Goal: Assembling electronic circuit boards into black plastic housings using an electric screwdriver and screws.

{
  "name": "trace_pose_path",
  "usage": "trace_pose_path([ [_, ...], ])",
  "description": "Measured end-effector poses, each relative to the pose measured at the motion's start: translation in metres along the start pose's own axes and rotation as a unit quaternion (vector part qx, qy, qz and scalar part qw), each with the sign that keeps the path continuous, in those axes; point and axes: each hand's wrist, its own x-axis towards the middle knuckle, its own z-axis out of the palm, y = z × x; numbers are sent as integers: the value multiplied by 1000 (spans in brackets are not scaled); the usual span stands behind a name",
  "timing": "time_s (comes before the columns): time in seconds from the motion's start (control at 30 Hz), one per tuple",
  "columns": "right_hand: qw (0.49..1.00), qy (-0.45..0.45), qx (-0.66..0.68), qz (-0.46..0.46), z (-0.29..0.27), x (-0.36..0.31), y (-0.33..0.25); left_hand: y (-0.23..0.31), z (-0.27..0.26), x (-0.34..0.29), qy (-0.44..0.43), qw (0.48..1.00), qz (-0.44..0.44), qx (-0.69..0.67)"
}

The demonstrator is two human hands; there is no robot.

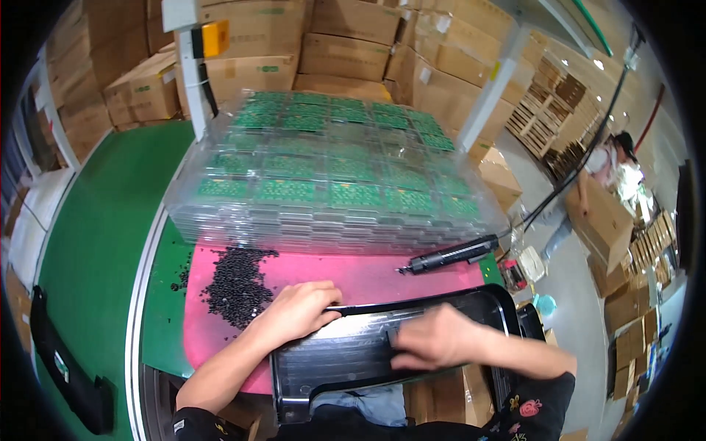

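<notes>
The left hand (298,310) is grasping the shell (334,359), which is overhanging the near side of the tabletop (163,331) and could be slipping off if that grip loosens; the right hand (440,339) is blurring, its grip untellable.

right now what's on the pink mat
A pile of small black pieces and a black power tool lie there. The black shell hides part of its front, and clear trays stand at its back; anything beneath them is covered.
</notes>
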Motion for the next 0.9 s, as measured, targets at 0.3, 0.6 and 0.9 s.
trace_pose_path([
  [0.3,935,228,-148,226,-48,250,193,-13,-2,2,40,990,120,66],
  [0.6,918,175,-235,268,-34,310,243,-21,0,6,64,981,168,73],
  [0.9,796,416,432,74,-53,172,98,-8,-29,2,182,973,100,102],
])
